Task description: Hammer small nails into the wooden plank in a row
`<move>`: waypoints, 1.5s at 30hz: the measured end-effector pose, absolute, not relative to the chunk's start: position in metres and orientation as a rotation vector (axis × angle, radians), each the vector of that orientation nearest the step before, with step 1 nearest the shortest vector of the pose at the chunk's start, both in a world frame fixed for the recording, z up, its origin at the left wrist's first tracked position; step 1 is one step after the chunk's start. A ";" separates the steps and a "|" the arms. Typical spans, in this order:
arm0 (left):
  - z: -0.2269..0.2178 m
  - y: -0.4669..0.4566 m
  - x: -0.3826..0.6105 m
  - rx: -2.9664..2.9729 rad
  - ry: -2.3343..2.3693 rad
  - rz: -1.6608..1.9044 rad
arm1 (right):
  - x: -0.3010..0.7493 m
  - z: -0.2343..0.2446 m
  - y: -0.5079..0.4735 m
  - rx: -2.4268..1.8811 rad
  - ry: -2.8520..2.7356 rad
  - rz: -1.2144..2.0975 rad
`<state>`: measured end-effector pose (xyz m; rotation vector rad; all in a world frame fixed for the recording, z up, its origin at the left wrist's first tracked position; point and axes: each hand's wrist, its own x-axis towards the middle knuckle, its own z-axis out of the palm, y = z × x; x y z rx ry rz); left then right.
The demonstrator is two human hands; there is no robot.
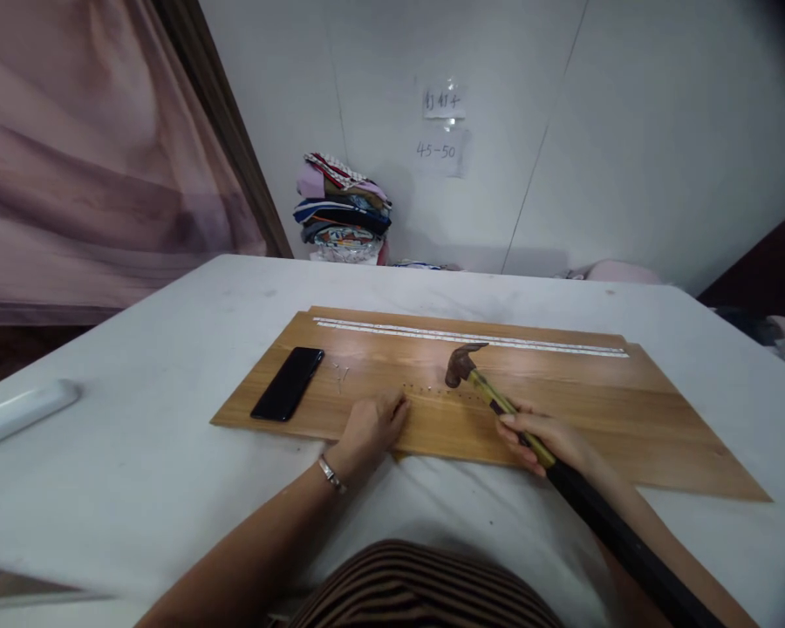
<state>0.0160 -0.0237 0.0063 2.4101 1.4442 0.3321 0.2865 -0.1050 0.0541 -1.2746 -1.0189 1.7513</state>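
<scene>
My right hand (529, 436) is closed round the yellow-and-black handle of a claw hammer (497, 397), whose rusty head is over the wooden board (582, 427). The long black end of the handle runs back along my right forearm. Beside the left end of a row of small nails (439, 392) on the board, my left hand (376, 421) rests with its fingers closed in a pinch. What lies between those fingertips is hidden. Several loose nails (342, 376) lie farther left, near a black phone (288, 384) on the board.
Two white strips (471, 338) run along the board's far side. The board lies on a white table (170, 349), with a white roll (26, 410) at its left. Behind stand folded clothes (344, 214) and a wall (497, 70) with paper notes. A pink curtain (92, 157) hangs left.
</scene>
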 end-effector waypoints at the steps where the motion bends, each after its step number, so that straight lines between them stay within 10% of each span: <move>1: 0.007 -0.024 0.016 2.403 1.447 0.327 | 0.286 0.052 -0.106 -1.272 -1.024 1.742; 45: -0.007 -0.020 0.012 2.445 1.528 0.490 | 0.278 0.041 -0.114 -1.335 -1.142 1.704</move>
